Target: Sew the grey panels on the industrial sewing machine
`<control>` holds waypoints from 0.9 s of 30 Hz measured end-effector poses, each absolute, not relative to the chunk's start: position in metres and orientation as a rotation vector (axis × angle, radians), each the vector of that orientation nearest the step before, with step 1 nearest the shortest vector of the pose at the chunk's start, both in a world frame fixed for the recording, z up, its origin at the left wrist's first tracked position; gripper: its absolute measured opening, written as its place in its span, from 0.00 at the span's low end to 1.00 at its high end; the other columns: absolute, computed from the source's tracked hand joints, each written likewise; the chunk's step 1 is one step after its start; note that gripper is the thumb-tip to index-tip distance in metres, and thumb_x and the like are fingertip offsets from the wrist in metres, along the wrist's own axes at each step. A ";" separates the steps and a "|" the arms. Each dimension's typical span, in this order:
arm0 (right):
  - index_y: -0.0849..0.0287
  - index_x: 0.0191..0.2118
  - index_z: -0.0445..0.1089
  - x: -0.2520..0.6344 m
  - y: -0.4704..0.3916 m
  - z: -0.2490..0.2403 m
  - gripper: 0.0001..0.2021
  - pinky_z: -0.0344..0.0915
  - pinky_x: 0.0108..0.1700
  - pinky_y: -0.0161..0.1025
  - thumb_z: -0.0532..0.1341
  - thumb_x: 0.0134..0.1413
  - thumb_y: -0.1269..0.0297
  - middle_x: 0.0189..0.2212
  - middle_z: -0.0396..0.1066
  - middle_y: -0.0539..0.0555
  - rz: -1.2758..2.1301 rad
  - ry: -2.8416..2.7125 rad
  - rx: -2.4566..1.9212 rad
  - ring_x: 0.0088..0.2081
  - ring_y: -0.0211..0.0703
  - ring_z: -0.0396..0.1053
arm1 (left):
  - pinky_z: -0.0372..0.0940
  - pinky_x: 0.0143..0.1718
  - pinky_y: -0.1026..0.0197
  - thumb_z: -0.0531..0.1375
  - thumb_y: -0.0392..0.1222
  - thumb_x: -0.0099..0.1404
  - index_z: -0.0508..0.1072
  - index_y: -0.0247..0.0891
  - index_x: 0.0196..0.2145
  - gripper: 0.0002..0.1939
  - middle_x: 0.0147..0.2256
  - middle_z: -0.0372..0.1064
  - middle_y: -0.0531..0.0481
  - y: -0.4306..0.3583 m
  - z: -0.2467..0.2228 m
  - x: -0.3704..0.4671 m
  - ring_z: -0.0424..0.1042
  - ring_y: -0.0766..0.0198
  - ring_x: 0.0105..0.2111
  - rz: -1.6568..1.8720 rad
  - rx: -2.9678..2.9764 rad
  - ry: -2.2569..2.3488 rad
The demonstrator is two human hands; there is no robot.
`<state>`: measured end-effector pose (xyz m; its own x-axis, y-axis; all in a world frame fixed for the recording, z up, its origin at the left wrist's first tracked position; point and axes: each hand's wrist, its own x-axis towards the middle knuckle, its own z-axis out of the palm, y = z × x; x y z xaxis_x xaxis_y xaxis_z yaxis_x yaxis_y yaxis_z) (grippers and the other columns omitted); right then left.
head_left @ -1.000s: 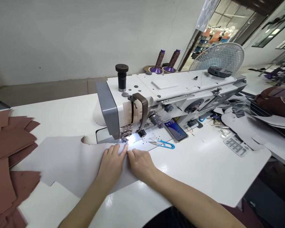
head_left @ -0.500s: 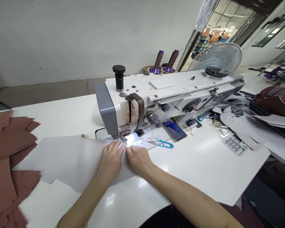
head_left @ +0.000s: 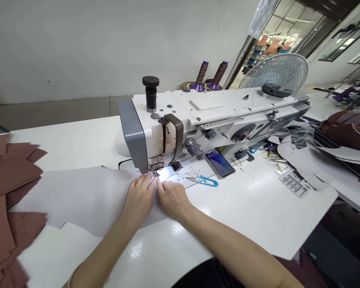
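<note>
White table (head_left: 243, 208): sewing machine (head_left: 207, 105), brown pieces (head_left: 13, 172) left, pale sheet (head_left: 78, 194), phone (head_left: 220, 163), blue snips (head_left: 209, 181).

Plain greyish white is shown by the sheet (head_left: 78, 196) left of the frame's centre; reddish brown is seen on the stacked pieces (head_left: 18, 172) along the left edge; the sewing machine (head_left: 222, 111) in the middle is coloured white, its end cover (head_left: 132, 134) grey and its top knob (head_left: 151, 96) black; the thread cones (head_left: 202, 74) at upper centre are wound in dark brown above purple bases (head_left: 197, 87); the snips (head_left: 206, 181) are handled in bright blue; the desk (head_left: 243, 216) is finished in white; the fan (head_left: 277, 72) at upper right is patterned with pale mesh.
</note>
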<state>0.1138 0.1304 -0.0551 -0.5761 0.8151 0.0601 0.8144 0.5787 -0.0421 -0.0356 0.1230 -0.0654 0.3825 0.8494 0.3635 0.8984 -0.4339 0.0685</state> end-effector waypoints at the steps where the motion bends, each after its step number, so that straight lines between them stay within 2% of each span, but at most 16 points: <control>1: 0.62 0.39 0.63 0.114 0.131 -0.056 0.08 0.51 0.29 0.36 0.49 0.59 0.76 0.30 0.67 0.55 0.014 -2.726 -1.405 0.32 0.41 0.64 | 0.60 0.46 0.53 0.47 0.29 0.65 0.69 0.37 0.49 0.19 0.49 0.68 0.42 0.123 -0.066 -0.036 0.65 0.55 0.48 -0.525 -2.492 -1.589; 8: 0.61 0.37 0.64 0.114 0.134 -0.056 0.09 0.50 0.30 0.36 0.48 0.60 0.76 0.29 0.67 0.54 0.048 -2.703 -1.449 0.32 0.41 0.64 | 0.59 0.47 0.54 0.48 0.28 0.64 0.69 0.36 0.48 0.18 0.49 0.68 0.42 0.125 -0.064 -0.035 0.64 0.55 0.49 -0.513 -2.497 -1.591; 14: 0.57 0.37 0.65 0.114 0.134 -0.052 0.10 0.47 0.28 0.36 0.48 0.64 0.68 0.32 0.68 0.51 0.153 -2.562 -1.586 0.30 0.38 0.63 | 0.59 0.46 0.53 0.47 0.27 0.63 0.69 0.35 0.49 0.20 0.48 0.68 0.41 0.125 -0.063 -0.035 0.64 0.54 0.48 -0.492 -2.497 -1.582; 18: 0.60 0.38 0.66 0.113 0.132 -0.054 0.10 0.50 0.30 0.37 0.48 0.63 0.73 0.31 0.68 0.53 0.111 -2.655 -1.458 0.32 0.40 0.62 | 0.59 0.47 0.53 0.48 0.28 0.65 0.69 0.33 0.49 0.18 0.49 0.68 0.41 0.124 -0.064 -0.036 0.63 0.54 0.48 -0.522 -2.499 -1.559; 22: 0.63 0.38 0.67 0.111 0.131 -0.054 0.09 0.55 0.33 0.38 0.50 0.59 0.76 0.31 0.67 0.56 0.004 -2.780 -1.276 0.33 0.43 0.61 | 0.60 0.46 0.53 0.49 0.30 0.65 0.68 0.36 0.50 0.18 0.48 0.68 0.42 0.122 -0.065 -0.037 0.64 0.54 0.47 -0.568 -2.499 -1.533; 27: 0.67 0.42 0.67 0.111 0.128 -0.052 0.11 0.56 0.30 0.40 0.50 0.57 0.79 0.31 0.68 0.58 -0.141 -2.856 -1.172 0.32 0.46 0.61 | 0.62 0.46 0.51 0.49 0.29 0.64 0.70 0.33 0.46 0.16 0.46 0.68 0.39 0.122 -0.070 -0.039 0.64 0.52 0.46 -0.655 -2.491 -1.440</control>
